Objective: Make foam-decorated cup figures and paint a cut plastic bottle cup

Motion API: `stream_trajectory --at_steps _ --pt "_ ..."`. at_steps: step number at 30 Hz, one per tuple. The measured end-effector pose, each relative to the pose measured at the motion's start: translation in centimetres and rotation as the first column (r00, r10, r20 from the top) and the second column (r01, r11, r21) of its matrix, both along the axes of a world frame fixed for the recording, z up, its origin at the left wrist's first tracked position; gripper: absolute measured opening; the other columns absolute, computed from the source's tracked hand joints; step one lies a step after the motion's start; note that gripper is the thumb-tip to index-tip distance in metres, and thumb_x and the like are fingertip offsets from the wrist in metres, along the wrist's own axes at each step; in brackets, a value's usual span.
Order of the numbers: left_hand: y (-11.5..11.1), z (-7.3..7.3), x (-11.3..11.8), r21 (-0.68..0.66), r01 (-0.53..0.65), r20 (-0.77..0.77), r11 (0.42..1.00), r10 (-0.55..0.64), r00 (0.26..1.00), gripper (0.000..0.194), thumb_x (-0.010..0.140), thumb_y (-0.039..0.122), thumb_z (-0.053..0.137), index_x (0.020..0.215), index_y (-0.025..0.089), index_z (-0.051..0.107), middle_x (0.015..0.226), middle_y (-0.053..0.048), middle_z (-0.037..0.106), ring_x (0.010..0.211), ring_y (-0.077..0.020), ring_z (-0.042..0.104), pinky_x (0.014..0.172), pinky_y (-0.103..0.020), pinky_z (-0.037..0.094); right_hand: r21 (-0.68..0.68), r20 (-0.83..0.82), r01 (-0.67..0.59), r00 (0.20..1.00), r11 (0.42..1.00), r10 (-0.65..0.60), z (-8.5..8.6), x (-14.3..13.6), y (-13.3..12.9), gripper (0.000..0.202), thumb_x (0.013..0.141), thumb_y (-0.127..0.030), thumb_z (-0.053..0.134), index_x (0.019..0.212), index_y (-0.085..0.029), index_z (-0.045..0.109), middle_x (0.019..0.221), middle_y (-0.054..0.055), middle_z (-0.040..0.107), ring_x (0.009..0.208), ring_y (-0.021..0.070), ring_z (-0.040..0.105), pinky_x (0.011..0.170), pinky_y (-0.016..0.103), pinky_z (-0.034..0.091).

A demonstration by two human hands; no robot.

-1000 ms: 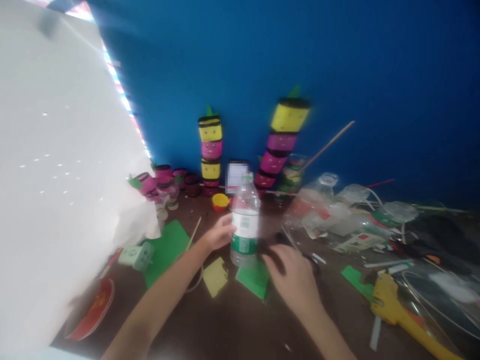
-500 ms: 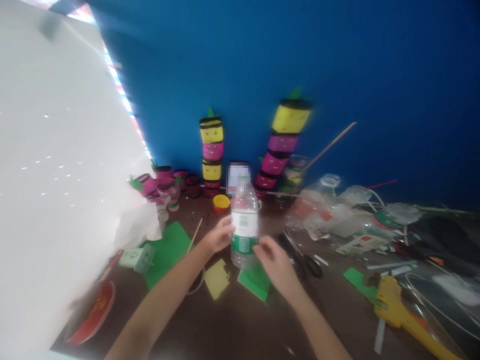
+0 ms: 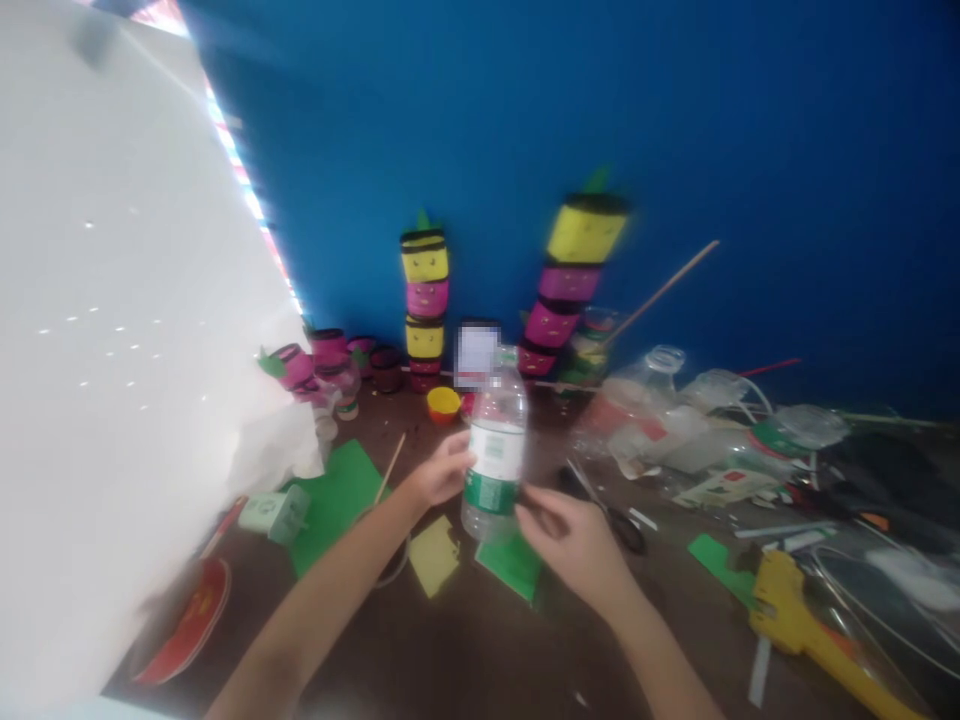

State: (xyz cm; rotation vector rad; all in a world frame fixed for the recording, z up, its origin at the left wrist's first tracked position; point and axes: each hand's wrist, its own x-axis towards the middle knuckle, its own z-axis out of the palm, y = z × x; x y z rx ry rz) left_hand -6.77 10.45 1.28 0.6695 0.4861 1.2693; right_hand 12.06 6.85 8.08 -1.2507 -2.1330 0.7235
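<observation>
While a big white sheet [image 3: 112,350] fills the left of the frame and a blue wall [image 3: 675,150] the top, cluttered brown table [image 3: 465,640] takes the bottom. Yellow-pink stacked towers [image 3: 424,300] stand at center back, yellow glue gun [image 3: 795,620] lower right. Plastic bottle [image 3: 491,450] stands center frame, long axis upright, slightly tilted right. Left hand [image 3: 439,475] grips its left side at the label. Right hand [image 3: 577,545] sits just right of the base, fingers pinched narrow at the green label; holding anything, can't tell.
</observation>
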Motion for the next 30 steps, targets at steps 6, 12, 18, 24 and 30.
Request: stream_trajectory --at_steps 6,12,18,24,30 --pt "0.0 0.2 0.1 0.022 0.020 0.007 1.000 -0.021 1.000 0.054 0.055 0.029 0.081 0.103 0.014 0.064 0.091 -0.009 0.071 0.082 -0.0233 0.066 0.080 -0.035 0.046 0.034 0.060 0.006 0.998 0.999 -0.008 0.8 0.1 -0.2 0.033 0.077 -0.037 0.054 0.092 -0.014 0.071 0.049 -0.002 0.053 0.045 0.0113 0.043 0.043 0.023 0.036" --pt "0.0 0.3 0.1 0.026 0.028 -0.009 0.999 -0.028 1.000 0.052 0.054 0.029 0.081 0.102 0.015 0.064 0.090 -0.009 0.071 0.081 -0.0232 0.066 0.080 -0.036 0.045 -0.019 0.058 -0.009 0.998 1.000 0.010 1.1 0.2 -0.2 0.032 0.075 -0.035 0.055 0.094 -0.015 0.072 0.048 -0.003 0.052 0.043 0.0107 0.043 0.042 0.022 0.034" --pt "0.0 0.1 0.0 0.012 0.052 0.003 0.999 -0.052 0.999 0.054 0.055 0.028 0.081 0.105 0.015 0.063 0.094 -0.009 0.070 0.081 -0.0216 0.065 0.079 -0.034 0.045 -0.013 0.082 -0.029 0.996 0.999 0.030 1.0 0.5 0.0 0.034 0.072 -0.035 0.058 0.096 -0.015 0.071 0.046 -0.004 0.049 0.043 0.0103 0.043 0.041 0.022 0.032" --pt "0.1 0.0 0.0 0.005 0.076 -0.010 0.997 -0.076 0.997 0.055 0.055 0.026 0.081 0.105 0.015 0.064 0.092 -0.009 0.070 0.079 -0.0213 0.066 0.078 -0.034 0.045 -0.024 0.169 -0.106 0.980 0.994 0.109 1.4 0.7 0.3 0.029 0.076 -0.034 0.056 0.094 -0.017 0.071 0.052 -0.002 0.057 0.045 0.0117 0.047 0.044 0.023 0.035" --pt "0.1 -0.1 0.1 -0.004 0.103 -0.037 0.995 -0.103 0.994 0.055 0.055 0.024 0.082 0.106 0.015 0.063 0.094 -0.010 0.070 0.080 -0.0218 0.066 0.080 -0.035 0.045 0.026 0.337 -0.144 0.933 0.989 0.126 2.3 0.3 0.2 0.019 0.076 -0.027 0.052 0.083 -0.021 0.069 0.062 0.001 0.066 0.052 0.0144 0.056 0.050 0.023 0.038"
